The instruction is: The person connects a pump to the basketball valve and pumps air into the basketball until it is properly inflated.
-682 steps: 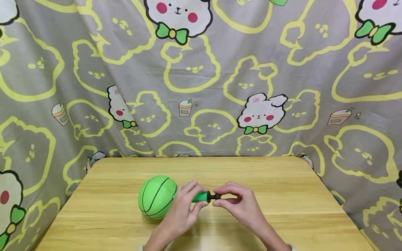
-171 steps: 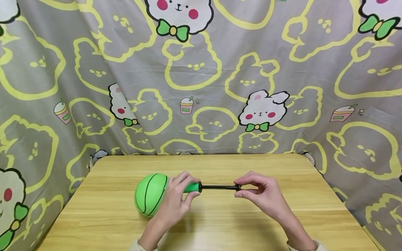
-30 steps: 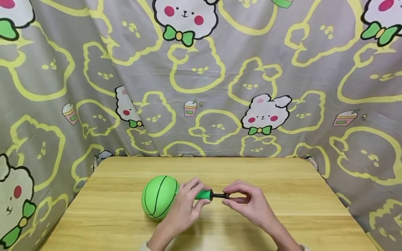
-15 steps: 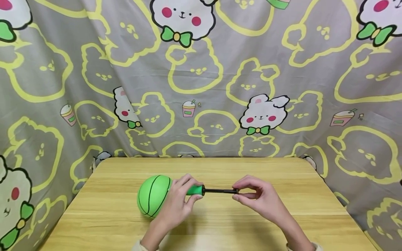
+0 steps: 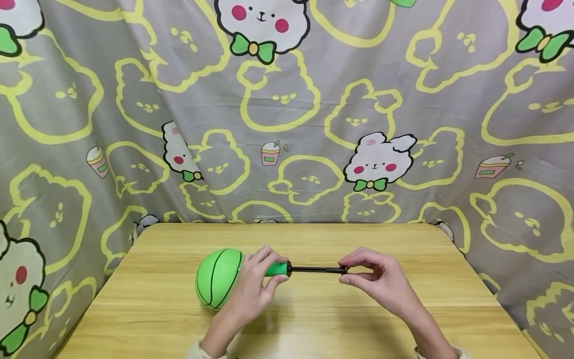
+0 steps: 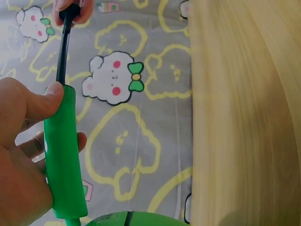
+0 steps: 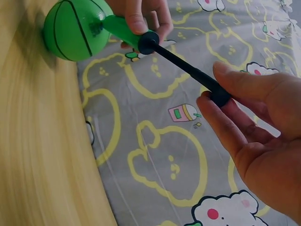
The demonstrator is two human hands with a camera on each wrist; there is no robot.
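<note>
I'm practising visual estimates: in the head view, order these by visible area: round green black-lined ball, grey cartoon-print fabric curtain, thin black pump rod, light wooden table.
1. Curtain
2. Table
3. Ball, partly hidden
4. Pump rod

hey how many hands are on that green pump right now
2. The left hand grips the green pump barrel beside the green ball; the right hand pinches the black handle. No other hand shows.
</note>
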